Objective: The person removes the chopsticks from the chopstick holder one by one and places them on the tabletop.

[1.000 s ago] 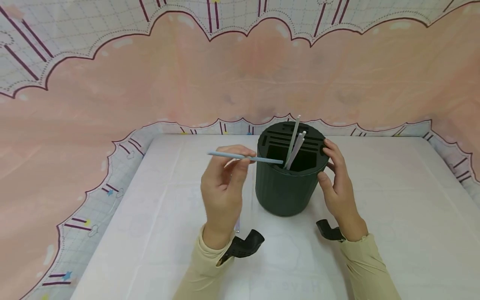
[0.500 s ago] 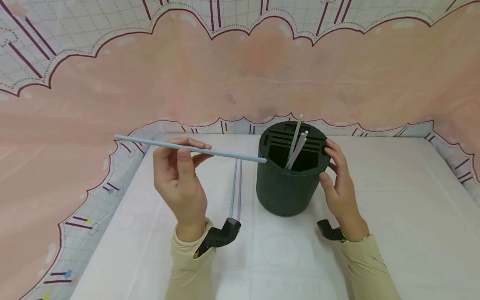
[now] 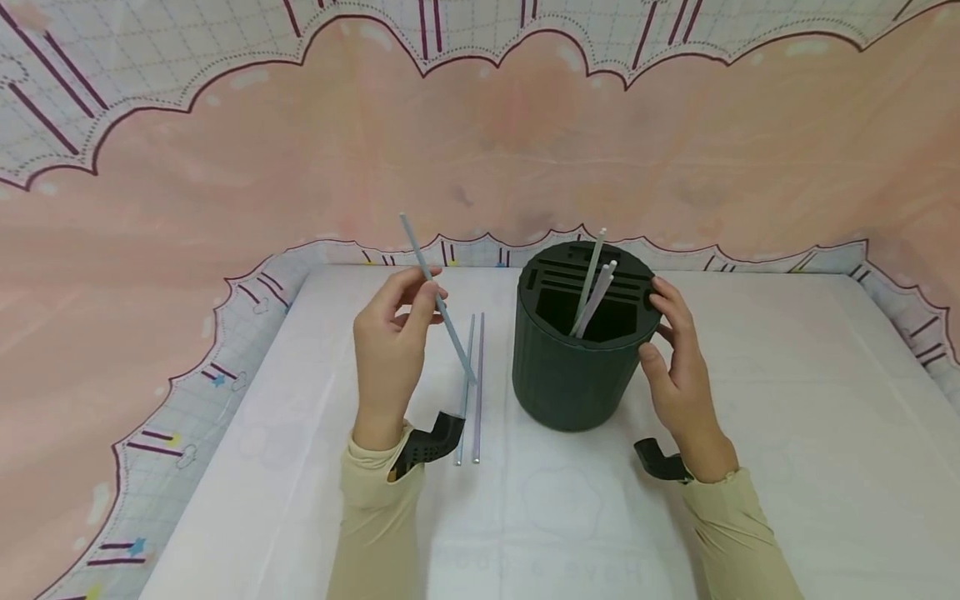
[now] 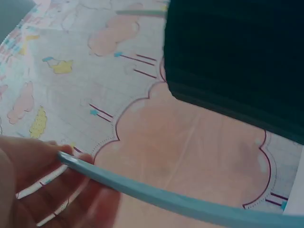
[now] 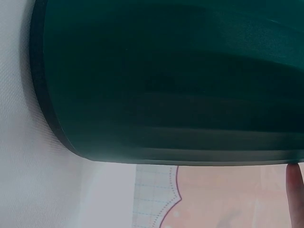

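Note:
My left hand (image 3: pixel 393 342) pinches a light blue straw (image 3: pixel 452 329) between thumb and fingers, left of a dark green round holder (image 3: pixel 573 383) with a slotted top. Tilted, the straw has its upper end to the left and its lower end overlapping the straws on the table in the head view. In the left wrist view the straw (image 4: pixel 156 195) runs from the fingertips to the lower right. My right hand (image 3: pixel 682 383) holds the holder's right side near the rim, thumb in front and fingers farther back. Several pale straws (image 3: pixel 592 300) stand in the holder's large opening.
A blue straw (image 3: pixel 462 417) and a purple straw (image 3: pixel 478 392) lie side by side on the white tabletop (image 3: pixel 570 517), between my left forearm and the holder. Behind the table hangs a patterned peach and white cloth (image 3: pixel 450 167).
My left hand has drawn the straw away from the holder, and the straw has swung from nearly level to steeply tilted. The two straws on the table are more exposed. My right hand stays put.

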`<act>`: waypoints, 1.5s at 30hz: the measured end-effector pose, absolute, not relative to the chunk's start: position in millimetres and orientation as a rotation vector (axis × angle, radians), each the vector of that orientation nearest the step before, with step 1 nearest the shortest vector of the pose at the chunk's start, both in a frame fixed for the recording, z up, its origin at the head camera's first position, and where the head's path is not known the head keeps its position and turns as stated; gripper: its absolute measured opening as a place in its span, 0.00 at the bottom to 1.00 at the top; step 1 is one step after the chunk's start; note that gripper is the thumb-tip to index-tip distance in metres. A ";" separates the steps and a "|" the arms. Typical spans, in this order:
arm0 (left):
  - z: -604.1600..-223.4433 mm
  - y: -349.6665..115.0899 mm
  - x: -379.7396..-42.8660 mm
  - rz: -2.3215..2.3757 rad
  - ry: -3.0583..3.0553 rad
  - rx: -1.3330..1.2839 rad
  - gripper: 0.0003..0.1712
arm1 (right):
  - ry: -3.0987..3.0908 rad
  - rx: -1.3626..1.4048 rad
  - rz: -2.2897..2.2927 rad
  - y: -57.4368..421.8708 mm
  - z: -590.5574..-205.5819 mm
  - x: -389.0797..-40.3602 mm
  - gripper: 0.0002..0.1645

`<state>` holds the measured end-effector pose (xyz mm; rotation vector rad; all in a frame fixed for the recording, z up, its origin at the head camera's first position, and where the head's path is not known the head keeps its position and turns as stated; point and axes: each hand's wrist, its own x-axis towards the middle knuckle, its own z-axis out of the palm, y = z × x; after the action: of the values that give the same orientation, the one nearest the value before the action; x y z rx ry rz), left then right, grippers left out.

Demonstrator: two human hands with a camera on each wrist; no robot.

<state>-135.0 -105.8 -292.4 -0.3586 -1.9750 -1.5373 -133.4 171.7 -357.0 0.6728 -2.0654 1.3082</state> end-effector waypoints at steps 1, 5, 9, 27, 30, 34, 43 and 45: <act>-297.4 -107.2 -139.2 -1.498 -2.025 -0.339 0.11 | -2.065 0.674 1.308 171.6 -356.9 -133.5 0.35; -316.0 -111.2 -153.7 -1.369 -2.198 -0.294 0.12 | -2.063 0.674 1.313 171.4 -356.1 -133.9 0.35; -328.3 -111.8 -163.5 -1.270 -2.350 -0.242 0.12 | -2.070 0.664 1.316 171.7 -355.5 -133.9 0.35; -390.2 -121.8 -197.2 -0.902 -2.851 0.065 0.16 | -2.072 0.661 1.327 171.1 -357.0 -134.2 0.34; -400.5 -123.5 -200.8 -0.898 -2.909 0.079 0.16 | -2.070 0.663 1.326 171.2 -357.0 -134.3 0.35; -411.8 -124.4 -204.2 -0.936 -2.970 0.095 0.17 | -2.072 0.662 1.316 171.8 -356.9 -134.4 0.35; -428.1 -123.5 -207.3 -0.998 -3.006 0.131 0.16 | -2.078 0.661 1.312 172.1 -356.4 -133.9 0.35; -431.5 -122.8 -207.3 -1.020 -3.004 0.142 0.16 | -2.076 0.665 1.315 172.0 -356.3 -133.9 0.35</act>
<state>-207.3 -122.8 -431.5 0.1420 -3.0037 -1.0196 -133.9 172.0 -356.3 0.6647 -2.0761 1.3150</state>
